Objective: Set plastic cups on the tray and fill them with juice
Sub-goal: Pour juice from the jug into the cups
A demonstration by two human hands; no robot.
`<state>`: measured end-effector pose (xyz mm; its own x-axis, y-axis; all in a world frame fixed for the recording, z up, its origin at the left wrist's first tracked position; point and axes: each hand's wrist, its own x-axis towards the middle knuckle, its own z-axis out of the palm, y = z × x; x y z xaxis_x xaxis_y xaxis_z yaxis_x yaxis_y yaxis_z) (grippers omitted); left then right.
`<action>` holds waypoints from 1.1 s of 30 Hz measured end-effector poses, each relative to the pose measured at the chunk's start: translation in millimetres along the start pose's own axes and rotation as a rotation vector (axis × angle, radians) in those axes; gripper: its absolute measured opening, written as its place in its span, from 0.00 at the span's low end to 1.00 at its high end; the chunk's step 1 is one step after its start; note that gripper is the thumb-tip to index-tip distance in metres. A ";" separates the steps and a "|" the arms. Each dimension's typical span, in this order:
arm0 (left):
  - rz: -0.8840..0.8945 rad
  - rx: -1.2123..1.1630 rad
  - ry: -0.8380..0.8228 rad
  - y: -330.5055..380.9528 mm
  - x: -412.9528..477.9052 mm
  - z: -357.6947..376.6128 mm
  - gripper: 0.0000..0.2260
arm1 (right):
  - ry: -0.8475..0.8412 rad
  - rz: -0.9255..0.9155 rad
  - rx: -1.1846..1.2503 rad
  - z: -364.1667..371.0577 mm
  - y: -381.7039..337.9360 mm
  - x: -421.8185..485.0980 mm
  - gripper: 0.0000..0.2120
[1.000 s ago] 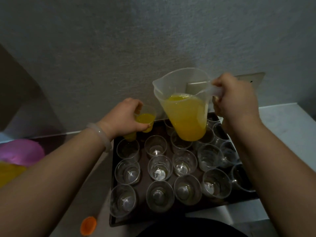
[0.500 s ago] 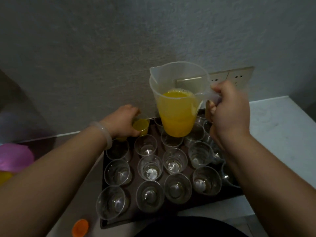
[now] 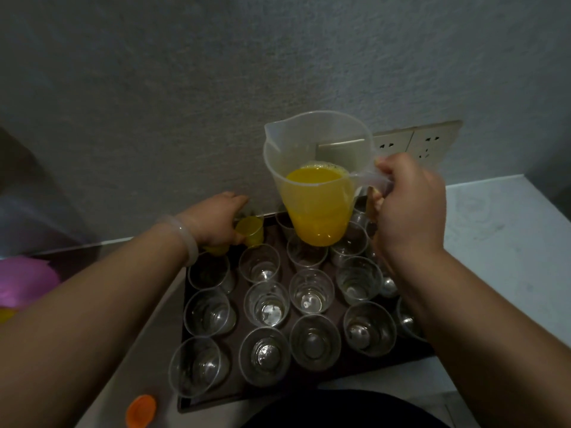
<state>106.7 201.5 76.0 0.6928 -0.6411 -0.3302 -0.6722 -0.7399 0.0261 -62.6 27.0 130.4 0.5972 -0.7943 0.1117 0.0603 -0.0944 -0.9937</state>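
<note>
Since a sec ago the left hand (image 3: 216, 220), fingers curled round the filled cup (image 3: 250, 230), has lowered it to the tray (image 3: 231, 400) far-left corner, while the right hand (image 3: 408, 205), fingers wrapped on the handle, holds the jug (image 3: 318, 193) upright over the empty cups (image 3: 265, 304), so approx. one cup done, next pour likely.

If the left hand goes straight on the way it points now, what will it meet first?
Most likely the wall: the left hand, holding a juice-filled cup at the tray's far left corner, points toward it, and nothing shows between them. Depth is unclear.
</note>
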 end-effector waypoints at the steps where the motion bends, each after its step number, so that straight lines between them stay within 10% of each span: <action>1: -0.001 -0.001 0.002 0.1 -0.2 -0.1 0.37 | 0.007 -0.001 -0.006 -0.6 0.1 0.9 0.19; 17: -0.034 -0.004 0.027 5.1 -2.9 -1.4 0.36 | 0.012 0.064 0.153 -18.5 0.0 12.3 0.17; 24: 0.098 -0.047 0.289 24.0 0.7 -10.7 0.26 | 0.013 0.061 0.163 -21.3 2.2 13.3 0.15; 33: 0.222 -0.026 0.078 44.7 28.3 2.0 0.37 | 0.001 0.059 0.178 -28.6 6.1 15.3 0.16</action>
<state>95.8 150.8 65.9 0.5471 -0.8019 -0.2399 -0.8043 -0.5831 0.1150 -76.0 -2.9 126.2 0.6034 -0.7957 0.0530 0.1657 0.0601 -0.9843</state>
